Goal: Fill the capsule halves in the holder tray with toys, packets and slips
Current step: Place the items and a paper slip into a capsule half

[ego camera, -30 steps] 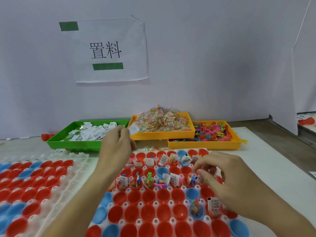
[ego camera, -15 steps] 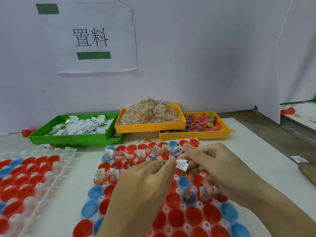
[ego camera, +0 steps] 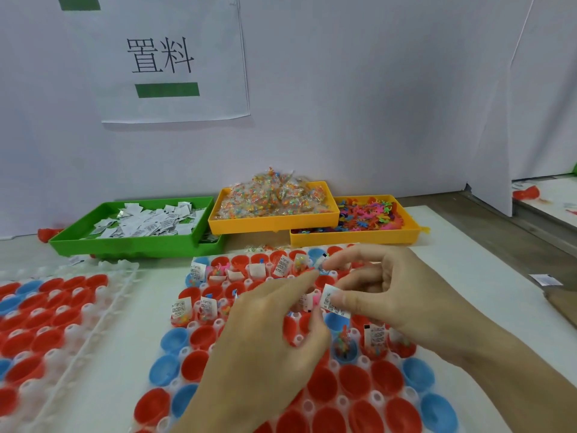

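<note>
- I see my right hand [ego camera: 402, 295] over the middle of the white plastic holder tray [ego camera: 363, 359]; its thumb and forefinger pinch a small white printed paper slip [ego camera: 333, 303], held just above the tray's second and third rows
- My left hand [ego camera: 274, 335] sits close beside it, fingers curled; its fingertips meet near a small pink toy piece [ego camera: 315, 300] right next to the slip; I cannot tell whether it truly grips that piece or only touches it
- The tray holds red and blue plastic capsule halves [ego camera: 199, 335], open side up; the far two rows already carry slips, clear packets and coloured toys; so do a few cups at the right under my right hand, among them a blue half with a toy [ego camera: 345, 348] and a red half with a slip [ego camera: 376, 340]; the nearer rows show bare cups
- Behind the tray stand three bins side by side: a green plastic bin of white slips [ego camera: 140, 229], a yellow bin heaped with clear packets of coloured beads [ego camera: 273, 210], and a second yellow bin of bright plastic toys [ego camera: 359, 226] set slightly nearer and to the right
- To the left lies another white holder tray of red and blue halves [ego camera: 46, 317], apart from the first
- On the white wall hangs a paper sign with black characters and green bars [ego camera: 162, 57]; a lone slip [ego camera: 546, 279] lies on the table at far right
</note>
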